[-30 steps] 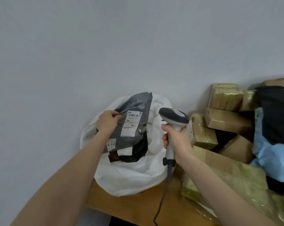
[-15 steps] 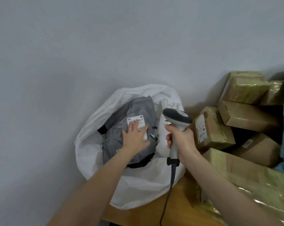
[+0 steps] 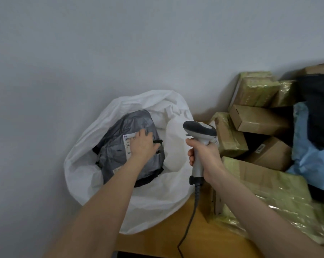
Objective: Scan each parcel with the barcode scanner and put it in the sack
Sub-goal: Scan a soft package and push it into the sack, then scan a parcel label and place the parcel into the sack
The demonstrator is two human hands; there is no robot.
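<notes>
A white sack (image 3: 153, 205) stands open at the left end of the wooden table, against the wall. Inside it lies a grey plastic parcel (image 3: 118, 151) with a white label, on top of darker parcels. My left hand (image 3: 141, 144) lies flat on that grey parcel, fingers straight, covering part of the label. My right hand (image 3: 204, 155) grips the handle of the grey-and-white barcode scanner (image 3: 199, 132), held upright just right of the sack, its head pointing left. The scanner's black cable hangs down over the table edge.
A heap of cardboard boxes (image 3: 258, 120) wrapped in yellowish tape fills the table (image 3: 163, 237) to the right. A light blue plastic parcel (image 3: 310, 157) and a black one (image 3: 319, 101) lie at the far right. A bare grey wall is behind.
My left hand lowered the grey parcel from above the sack into it, then flattened on top of it. The scanner stays in my right hand. The view shifted slightly.
</notes>
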